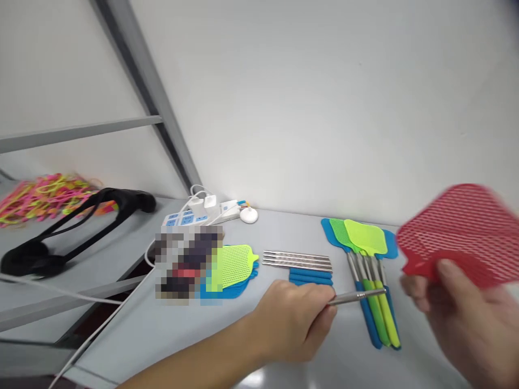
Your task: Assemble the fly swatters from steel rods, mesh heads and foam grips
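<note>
My left hand [294,321] is closed around a thin metal rod [357,296], whose free end points right; what lies inside the fist is hidden. On the right, my right hand [466,319] grips a red mesh fly swatter head [458,232] near its narrow neck, thumb on top, slightly blurred. The rod and the red head are apart. Between and behind my hands lie several fly swatters [375,302] in blue, green and yellow. Loose metal rods [298,260] lie in a row above blue handle grips [310,275]. A yellow-green swatter head [235,265] rests on blue ones farther left.
A pixelated patch [186,262] hides something beside the yellow-green head. Behind it sit a power strip [186,219] with white plugs and a round white device [248,215]. At left are a black headband-like frame [117,216], colourful cords [52,194] and a grey metal rack [81,129].
</note>
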### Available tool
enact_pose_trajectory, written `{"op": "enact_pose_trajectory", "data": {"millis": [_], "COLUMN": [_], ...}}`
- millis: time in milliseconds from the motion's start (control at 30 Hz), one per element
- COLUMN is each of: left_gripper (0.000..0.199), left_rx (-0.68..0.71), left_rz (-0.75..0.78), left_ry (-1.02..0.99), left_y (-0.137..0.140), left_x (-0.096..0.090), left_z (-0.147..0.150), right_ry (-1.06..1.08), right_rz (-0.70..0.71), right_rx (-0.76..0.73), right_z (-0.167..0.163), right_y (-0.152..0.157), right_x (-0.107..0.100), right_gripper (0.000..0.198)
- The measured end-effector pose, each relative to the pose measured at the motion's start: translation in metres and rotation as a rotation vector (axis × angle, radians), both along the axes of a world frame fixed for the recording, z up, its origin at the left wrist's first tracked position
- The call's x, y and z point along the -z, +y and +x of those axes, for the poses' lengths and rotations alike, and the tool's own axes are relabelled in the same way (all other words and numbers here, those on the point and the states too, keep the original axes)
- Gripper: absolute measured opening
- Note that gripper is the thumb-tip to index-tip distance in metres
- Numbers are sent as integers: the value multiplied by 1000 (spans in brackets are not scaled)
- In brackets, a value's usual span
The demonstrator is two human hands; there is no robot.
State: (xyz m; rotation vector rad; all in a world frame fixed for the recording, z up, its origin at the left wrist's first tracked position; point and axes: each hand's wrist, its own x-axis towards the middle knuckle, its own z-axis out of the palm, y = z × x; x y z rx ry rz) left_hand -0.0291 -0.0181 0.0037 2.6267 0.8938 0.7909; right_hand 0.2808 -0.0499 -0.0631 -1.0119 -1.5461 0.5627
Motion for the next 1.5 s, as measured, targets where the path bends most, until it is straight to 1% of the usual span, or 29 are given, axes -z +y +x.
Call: {"op": "enact_pose_trajectory", "data": {"millis": [33,67,100,133,167,267,333,400,567,667,867,967,1100,1167,1200,1267,1367,1400,1467,1500], "left_gripper": [9,8,8,9,9,10,11,11,12,13,15,18,23,27,29,34,38,37,34,33], "left_rx": [30,52,65,71,71,62,54,46,33,28,12,-7,-2,4,9,44,159,199,268,298], "left_rz": [-19,-31,-41,-51,-64,-113,-152,-190,-231,-245,-326,-404,-525,-635,-722,-975,-1428,-1550,-1714,-1758], "left_ry": [13,18,18,15,12,22,40,51,40,41,33,36,25,-33,-80,-214,-490,-567,-652,-669], "left_y": [-2,-3,-3,-3,-2,1,3,4,5,6,5,4,1,-2,-4,-10,-16,-17,-18,-17], "left_x": [1,2,2,2,2,2,3,4,5,5,7,5,-2,-6,-6,-5,-1,1,2,3], "left_z": [2,2,2,2,2,0,-1,-1,-2,-3,-3,-1,3,5,7,9,13,13,13,12], "right_ry": [150,258,314,359,393,436,449,468,498,469,375,343,345,348,346,346,350,349,351,359], "right_rz": [-147,-189,-220,-262,-281,-365,-442,-488,-462,-480,-533,-558,-551,-557,-563,-569,-560,-561,-578,-590], "right_rx": [29,37,31,37,41,44,22,-15,-116,-151,-124,-93,-57,-73,-98,-163,-238,-254,-282,-293], "right_z": [-30,-55,-72,-82,-85,-80,-77,-80,-91,-91,-87,-87,-84,-82,-81,-79,-77,-76,-76,-76], "right_y": [8,14,17,18,17,9,4,3,5,7,9,10,13,14,15,15,15,15,14,13], "right_x": [-26,-46,-59,-66,-67,-59,-55,-55,-61,-61,-60,-63,-65,-65,-65,-65,-65,-65,-64,-63], "right_gripper": [21,23,24,27,29,36,42,46,49,50,54,53,50,46,44,43,39,37,32,31]}}
